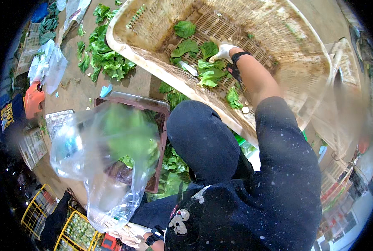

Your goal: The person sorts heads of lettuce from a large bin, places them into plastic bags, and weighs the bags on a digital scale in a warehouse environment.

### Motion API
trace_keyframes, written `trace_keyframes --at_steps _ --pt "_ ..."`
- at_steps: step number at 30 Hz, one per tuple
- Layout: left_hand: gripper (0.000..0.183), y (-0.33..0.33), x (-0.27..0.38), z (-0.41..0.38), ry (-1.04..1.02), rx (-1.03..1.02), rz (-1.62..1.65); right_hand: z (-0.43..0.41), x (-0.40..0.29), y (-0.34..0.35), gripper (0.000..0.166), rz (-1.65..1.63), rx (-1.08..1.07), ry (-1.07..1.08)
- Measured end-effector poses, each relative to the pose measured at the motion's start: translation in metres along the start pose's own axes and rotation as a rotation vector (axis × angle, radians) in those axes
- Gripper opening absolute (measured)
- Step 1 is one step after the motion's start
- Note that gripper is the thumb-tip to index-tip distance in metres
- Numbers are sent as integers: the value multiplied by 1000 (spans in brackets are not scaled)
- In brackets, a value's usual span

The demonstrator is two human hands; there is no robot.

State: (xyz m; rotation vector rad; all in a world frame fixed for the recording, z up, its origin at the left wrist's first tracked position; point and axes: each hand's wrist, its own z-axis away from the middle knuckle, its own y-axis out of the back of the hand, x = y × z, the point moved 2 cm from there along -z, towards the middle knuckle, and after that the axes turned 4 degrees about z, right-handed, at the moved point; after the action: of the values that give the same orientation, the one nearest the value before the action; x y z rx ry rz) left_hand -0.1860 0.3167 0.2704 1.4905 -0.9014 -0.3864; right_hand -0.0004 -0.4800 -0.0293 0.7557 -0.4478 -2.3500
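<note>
My right hand (222, 51), in a white glove with a black band at the wrist, reaches down into a large, dirty cream plastic basket (186, 84). Thumb and fingers are spread around the edge of a green lettuce leaf (209, 49) on the slatted bottom. More loose leaves (211, 77) lie beside it, with a pale stalk piece (189, 68). At the lower edge my left hand (137, 229), also gloved, grips a clear plastic bag (111, 200), its fingertips partly hidden by the plastic. Blurred green leaves (130, 128) show in or behind the bag.
A maroon crate (163, 141) stands behind the bag. Lettuce leaves (103, 55) are heaped on the floor beside the basket. Plastic bags (49, 64) lie at upper left, near an orange object (34, 99). A yellow-framed crate (78, 230) holds small round produce. My dark cap (202, 141) blocks the middle.
</note>
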Motion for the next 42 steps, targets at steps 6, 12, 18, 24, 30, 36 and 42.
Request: trace_keyframes --at_steps 6,12,18,24,30,36,42 --pt "49 -9 24 -7 -19 -6 -99 -10 26 -100 84 182 175 298" --pt "49 -13 30 -4 13 8 -153 32 43 -113 37 137 290 199" --pt "48 -24 32 1 39 15 -193 -8 -50 9 44 123 415 455" --pt "48 -21 38 -5 31 11 -232 -118 -86 55 109 570 436 160" --pt "48 -17 46 -1 31 18 -284 -117 -95 1 86 641 354 220" --pt "47 -24 51 -2 23 3 -308 -55 -4 -81 42 -31 547 378" --pt "47 -32 55 -8 -9 -2 -304 -2 12 -86 70 24 419 494"
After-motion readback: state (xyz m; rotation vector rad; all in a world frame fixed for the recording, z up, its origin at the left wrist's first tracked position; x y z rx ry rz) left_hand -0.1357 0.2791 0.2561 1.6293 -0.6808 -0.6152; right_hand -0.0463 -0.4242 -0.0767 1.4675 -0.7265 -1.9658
